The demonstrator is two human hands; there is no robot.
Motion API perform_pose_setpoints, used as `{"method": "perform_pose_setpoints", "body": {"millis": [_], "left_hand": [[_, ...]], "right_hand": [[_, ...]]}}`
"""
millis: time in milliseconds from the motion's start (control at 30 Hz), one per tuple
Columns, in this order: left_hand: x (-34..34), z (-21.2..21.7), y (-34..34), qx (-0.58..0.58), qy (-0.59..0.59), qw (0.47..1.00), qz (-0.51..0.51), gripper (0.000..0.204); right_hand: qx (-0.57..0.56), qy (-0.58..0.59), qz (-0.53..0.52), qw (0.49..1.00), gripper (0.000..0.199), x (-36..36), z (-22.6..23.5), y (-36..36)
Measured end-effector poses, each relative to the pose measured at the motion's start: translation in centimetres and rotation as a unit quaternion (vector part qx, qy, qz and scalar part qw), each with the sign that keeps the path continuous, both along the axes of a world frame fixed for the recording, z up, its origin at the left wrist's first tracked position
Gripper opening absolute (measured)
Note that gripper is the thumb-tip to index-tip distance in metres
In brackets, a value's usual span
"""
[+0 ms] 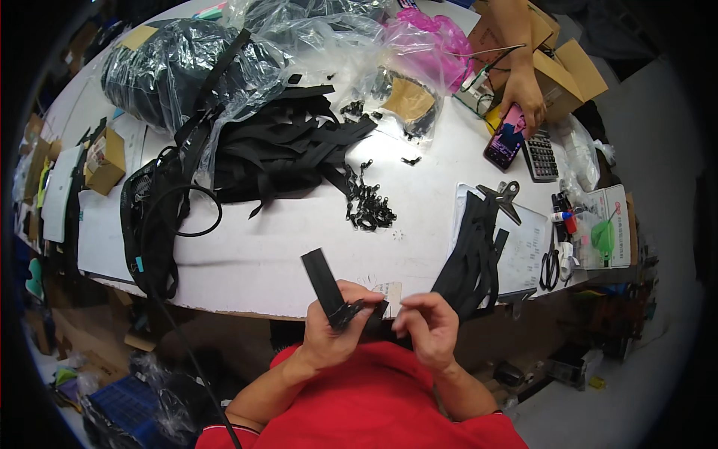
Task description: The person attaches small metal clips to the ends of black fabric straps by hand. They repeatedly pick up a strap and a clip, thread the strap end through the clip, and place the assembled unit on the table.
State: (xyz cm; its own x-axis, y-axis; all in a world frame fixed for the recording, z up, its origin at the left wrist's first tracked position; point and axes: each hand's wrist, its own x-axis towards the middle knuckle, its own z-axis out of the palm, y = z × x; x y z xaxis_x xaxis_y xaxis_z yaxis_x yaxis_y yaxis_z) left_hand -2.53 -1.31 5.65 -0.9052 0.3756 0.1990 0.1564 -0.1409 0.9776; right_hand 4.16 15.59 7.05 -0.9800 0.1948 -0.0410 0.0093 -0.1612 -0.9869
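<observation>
My left hand (330, 334), just past the table's near edge, is closed around a flat black strip (321, 278). One end of the strip sticks up to the upper left, and a folded dark part shows at the fingers. My right hand (431, 328) is close by on the right, its fingers curled toward the thumb; anything between the fingertips is too small or hidden to make out. More black strips (471, 258) lie in a bundle beyond my right hand. Small black pieces resembling zipper sliders (370, 203) are heaped in the middle of the white table (277, 258).
A large pile of black strips (277, 150) and plastic-wrapped bundles (187, 63) cover the far left. At the far right another person's hand (526, 97) holds a phone (506, 138) beside a calculator (541, 157). A clipboard (523, 247) and scissors (550, 268) lie to the right.
</observation>
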Motion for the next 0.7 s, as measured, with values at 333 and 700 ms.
{"method": "perform_pose_setpoints", "body": {"millis": [333,700], "left_hand": [[0.5,0.1,0.6,0.070,-0.124,0.990,-0.009,0.013],[0.1,-0.2,0.0,0.084,-0.165,0.979,-0.081,0.017]], "right_hand": [[-0.128,-0.101,0.031,0.986,0.008,-0.1,-1.1,-0.9],[-0.152,-0.128,0.093,0.976,0.007,-0.8,-1.1,0.1]]}}
